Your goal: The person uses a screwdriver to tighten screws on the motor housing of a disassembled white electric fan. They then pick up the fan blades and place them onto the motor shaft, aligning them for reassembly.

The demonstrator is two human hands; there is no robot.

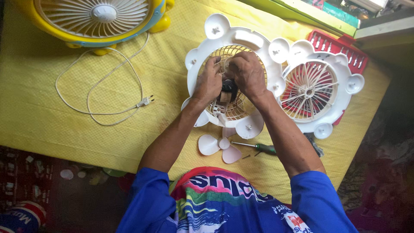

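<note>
- Far left of the hands, at the surface's upper edge, stands a yellow fan, part cut off by the picture's top.
- Its white cord loops over the cloth, and the plug lies well left of the left hand; the stretch between plug and hand is bare yellow cloth.
- The surface's near edge runs below the forearms; under it at the left lies a dark patterned floor with small scraps.
- The left hand grips the motor from the left, fingers curled over the cream grille.
- The motor sits at the middle of the white fan shell, directly between both hands.
- The right hand is clenched on the motor from the right and top, touching the left hand's fingers.
- Just below the hands, between the forearms, lies a white blade with rounded petals.
- A green-handled screwdriver lies beside the blade, its handle passing under the right forearm.
- Right of the right hand, touching the shell's lobes, lies a second white shell with thin spokes.
- A red grille lies under it, reaching the surface's far right corner.
- Beyond that edge the room is dim; coloured ledges run along the top.
</note>
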